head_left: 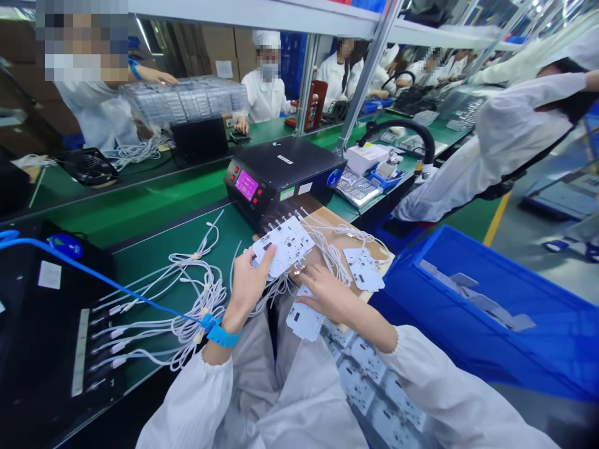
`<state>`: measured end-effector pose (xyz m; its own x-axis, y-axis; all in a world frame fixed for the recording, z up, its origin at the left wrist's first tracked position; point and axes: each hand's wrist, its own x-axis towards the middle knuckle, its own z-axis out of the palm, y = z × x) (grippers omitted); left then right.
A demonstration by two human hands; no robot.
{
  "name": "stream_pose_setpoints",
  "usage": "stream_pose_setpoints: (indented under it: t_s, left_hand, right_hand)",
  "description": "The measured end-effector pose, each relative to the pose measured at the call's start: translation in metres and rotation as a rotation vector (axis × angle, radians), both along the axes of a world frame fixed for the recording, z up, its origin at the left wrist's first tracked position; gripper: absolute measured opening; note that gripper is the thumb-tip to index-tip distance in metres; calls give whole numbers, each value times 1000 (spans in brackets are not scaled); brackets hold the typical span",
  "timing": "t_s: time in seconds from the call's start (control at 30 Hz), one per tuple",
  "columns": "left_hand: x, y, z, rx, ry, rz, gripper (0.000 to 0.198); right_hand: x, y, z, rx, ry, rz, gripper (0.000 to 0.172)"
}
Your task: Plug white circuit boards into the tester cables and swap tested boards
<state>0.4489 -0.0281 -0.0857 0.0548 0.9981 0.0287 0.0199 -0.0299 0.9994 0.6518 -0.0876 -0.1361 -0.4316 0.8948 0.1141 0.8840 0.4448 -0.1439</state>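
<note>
My left hand, a blue wrist strap at its wrist, grips a white circuit board by its left edge, thumb on top. The board is tilted above the bench edge, its upper edge close to a row of metal connectors. My right hand is closed around a second white circuit board, thumb across its face. Its fingertips are at the metal connectors on the first board's lower edge; whether they touch is unclear. Another circuit board lies on the brown board to the right.
White cables lie coiled left, plugged into a black box. A black tester with a pink screen stands ahead. Stacked circuit boards are below my right arm. A blue bin stands right. Co-workers surround the benches.
</note>
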Motion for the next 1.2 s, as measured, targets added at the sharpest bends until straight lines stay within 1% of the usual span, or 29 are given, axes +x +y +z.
stream_pose_setpoints:
  t_s: [0.13,0.17,0.23,0.27,0.33,0.4,0.5,0.6,0.7,0.87,0.97,1.07,1.13,1.2]
  left_hand:
    - [2,-4,1,10,-16,-21,37]
    - [3,-4,0,12,-17,-30,36]
    - [5,-5,-4,23,1,-46,35]
    - [6,-5,-6,31,16,-54,35]
    - [7,-4,-10,47,48,-74,35]
    - [9,-4,-13,55,83,-105,37]
    - [14,-5,-17,51,130,-165,36]
    - [20,-9,-19,48,144,-229,34]
    - [26,-15,-19,39,159,-278,35]
    - [29,-25,-21,5,166,-296,49]
    - [31,-30,-24,-8,168,-305,42]
    - [33,-31,-25,41,252,-289,30]
    - [34,-30,-26,67,276,-269,25]
    - [33,-28,-27,65,257,-246,24]
  right_hand:
    - [-15,-3,-14,91,-246,63,9]
    - [-15,-4,-16,108,-283,75,7]
    - [-9,-6,-16,129,-288,117,11]
    - [-3,-8,-13,125,-250,140,13]
    - [10,-12,-2,94,-97,149,20]
    - [25,-16,10,50,121,74,26]
    - [39,-17,24,42,409,-116,28]
    - [42,-13,28,65,550,-258,28]
    - [37,-7,25,86,577,-328,28]
    - [26,1,18,89,526,-332,30]
    - [22,4,15,85,507,-340,30]
    - [21,5,14,73,482,-343,30]
    - [23,1,12,70,480,-304,29]
    - [26,-7,10,109,449,-243,31]
